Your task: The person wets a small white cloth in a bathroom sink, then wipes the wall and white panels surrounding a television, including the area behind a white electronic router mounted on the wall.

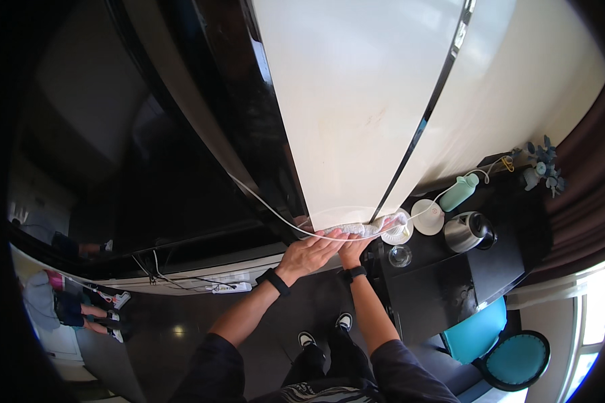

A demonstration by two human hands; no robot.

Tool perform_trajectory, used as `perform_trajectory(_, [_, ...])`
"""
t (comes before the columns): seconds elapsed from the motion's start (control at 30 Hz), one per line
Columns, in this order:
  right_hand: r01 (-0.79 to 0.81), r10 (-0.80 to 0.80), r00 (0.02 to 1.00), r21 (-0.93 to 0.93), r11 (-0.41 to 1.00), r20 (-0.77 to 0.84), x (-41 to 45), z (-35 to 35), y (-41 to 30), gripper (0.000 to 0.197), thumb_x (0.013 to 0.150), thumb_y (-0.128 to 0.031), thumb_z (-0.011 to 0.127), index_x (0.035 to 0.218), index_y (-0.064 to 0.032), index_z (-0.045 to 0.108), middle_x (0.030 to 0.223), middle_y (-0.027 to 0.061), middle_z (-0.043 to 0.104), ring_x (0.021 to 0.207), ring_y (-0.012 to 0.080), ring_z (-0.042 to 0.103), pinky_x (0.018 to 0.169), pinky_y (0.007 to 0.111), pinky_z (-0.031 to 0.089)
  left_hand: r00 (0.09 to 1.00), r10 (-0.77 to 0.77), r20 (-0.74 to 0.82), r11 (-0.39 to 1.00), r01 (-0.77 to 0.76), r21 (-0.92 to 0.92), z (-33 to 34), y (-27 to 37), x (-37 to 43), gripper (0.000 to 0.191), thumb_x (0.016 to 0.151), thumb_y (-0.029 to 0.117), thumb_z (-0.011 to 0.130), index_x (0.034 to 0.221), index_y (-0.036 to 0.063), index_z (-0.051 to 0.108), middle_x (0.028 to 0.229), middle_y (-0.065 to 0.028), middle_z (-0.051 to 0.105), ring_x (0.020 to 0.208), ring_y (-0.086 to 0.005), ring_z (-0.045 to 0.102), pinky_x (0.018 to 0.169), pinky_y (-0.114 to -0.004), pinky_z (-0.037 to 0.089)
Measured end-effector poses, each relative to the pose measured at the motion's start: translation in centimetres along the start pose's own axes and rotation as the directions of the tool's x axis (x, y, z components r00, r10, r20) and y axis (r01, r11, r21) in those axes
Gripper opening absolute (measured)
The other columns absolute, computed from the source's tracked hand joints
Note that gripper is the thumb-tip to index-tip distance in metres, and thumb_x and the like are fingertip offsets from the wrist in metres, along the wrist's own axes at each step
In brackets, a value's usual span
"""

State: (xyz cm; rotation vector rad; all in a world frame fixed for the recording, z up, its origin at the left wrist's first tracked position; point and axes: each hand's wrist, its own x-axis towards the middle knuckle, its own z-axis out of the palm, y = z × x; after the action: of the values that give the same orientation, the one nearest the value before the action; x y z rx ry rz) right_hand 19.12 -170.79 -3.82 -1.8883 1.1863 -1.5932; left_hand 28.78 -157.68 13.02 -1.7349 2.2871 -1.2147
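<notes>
A folded white cloth (355, 230) lies against the lower part of a glossy cream wall panel (353, 126). My right hand (354, 250) holds it from below, with its fingers partly hidden by the cloth. Just left of it, my left hand (307, 257) is stretched out flat, its fingertips at the cloth's lower edge and close to my right hand. A white cable (269, 207) sags across in front of the cloth and the fingers. Dark bands circle both wrists.
A large black television (131, 151) fills the left. On the dark desk (423, 292) at right stand a steel kettle (465, 232), a green bottle (459, 192), white dishes (427, 217) and a glass (400, 256). Teal chair (476, 330) beside it. A person (70, 307) stands far left near a vacuum head (121, 299).
</notes>
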Motion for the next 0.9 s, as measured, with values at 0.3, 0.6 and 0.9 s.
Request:
perform_trajectory(0.3, [-0.372,0.332,0.917,0.177,0.911,0.223,-7.2,2.0,-1.9,0.065,0.101,-0.042,0.035,0.146,0.0042,0.037,0.153,0.0277,0.034,0.144,0.0485,0.021,0.116,0.068,0.007,0.976,0.045,0.214,0.961,0.016,-0.274,2.8,3.4,-4.0,0.052,0.093,0.015,0.054,0.145,0.0109,0.05,0.15,0.0023,0.047,0.142,-0.0093,0.037,0.117,-0.029,0.03])
perform_trajectory(0.6, [-0.149,0.539,0.646,-0.604,0.783,0.54,-14.0,7.2,5.9,0.054,0.103,-0.036,0.035,0.142,0.0011,0.044,0.145,0.0248,0.046,0.133,0.0402,0.043,0.114,0.058,0.025,0.99,0.071,0.12,0.962,-0.036,-0.27,1.6,2.6,-2.7,0.051,0.093,0.013,0.052,0.143,0.0031,0.049,0.153,-0.005,0.044,0.143,-0.0132,0.038,0.12,-0.031,0.03])
perform_trajectory(0.9, [-0.887,0.566,0.435,0.226,0.402,0.7,-18.0,9.4,-6.9,0.053,0.106,-0.037,0.035,0.141,0.0017,0.042,0.143,0.0217,0.047,0.13,0.034,0.045,0.112,0.05,0.03,0.985,0.141,0.1,0.895,-0.084,-0.439,-1.6,-4.8,-9.6,0.05,0.09,0.013,0.056,0.14,0.0041,0.054,0.15,-0.0065,0.048,0.141,-0.0163,0.042,0.121,-0.033,0.031])
